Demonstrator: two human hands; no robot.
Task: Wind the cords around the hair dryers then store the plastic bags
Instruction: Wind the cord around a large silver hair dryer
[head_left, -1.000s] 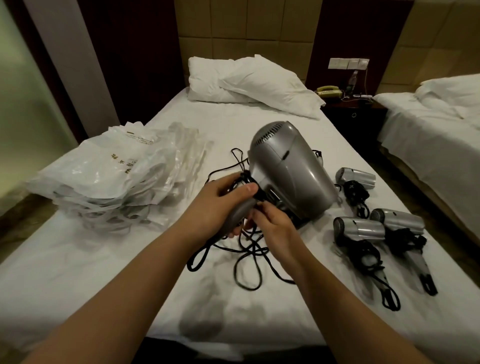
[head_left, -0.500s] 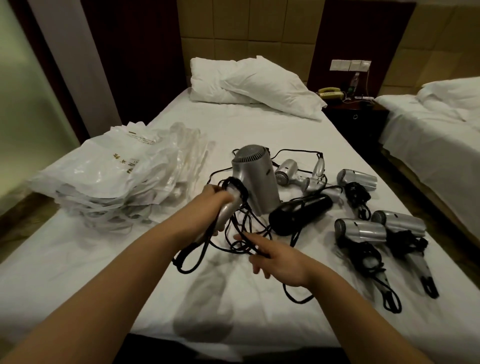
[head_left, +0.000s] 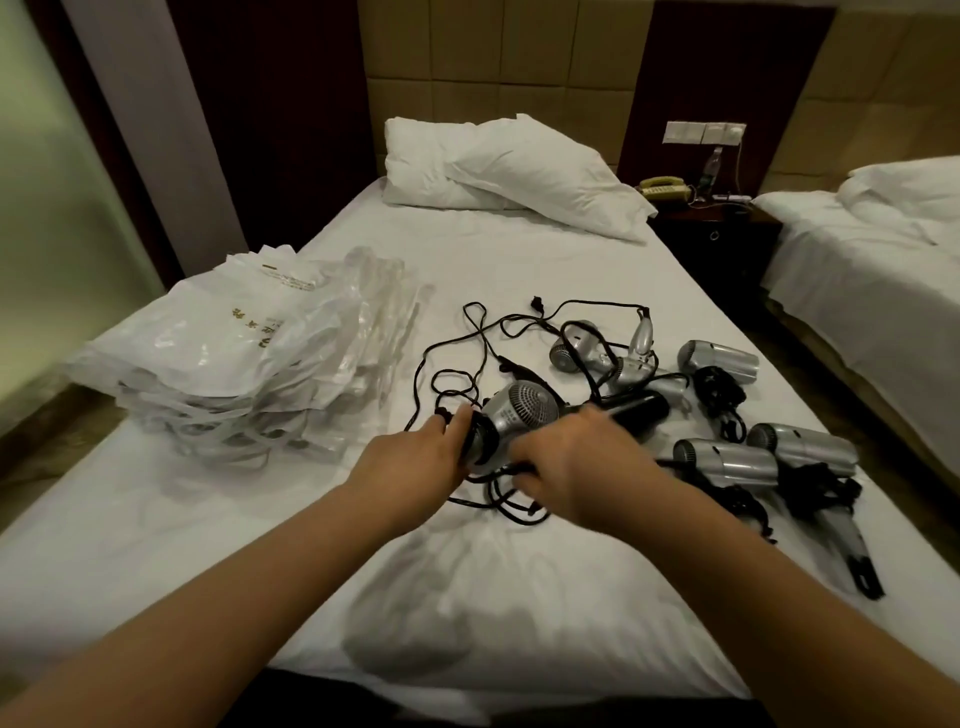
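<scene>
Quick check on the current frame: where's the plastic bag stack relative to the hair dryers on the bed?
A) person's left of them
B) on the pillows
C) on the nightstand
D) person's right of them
A: the plastic bag stack lies on the left part of the bed, while the hair dryers sit at centre and right.

We see two bare forearms, left arm (head_left: 218, 618) from seven o'clock, right arm (head_left: 769, 592) from five o'clock, no sleeves, watch or rings on either hand.
</scene>
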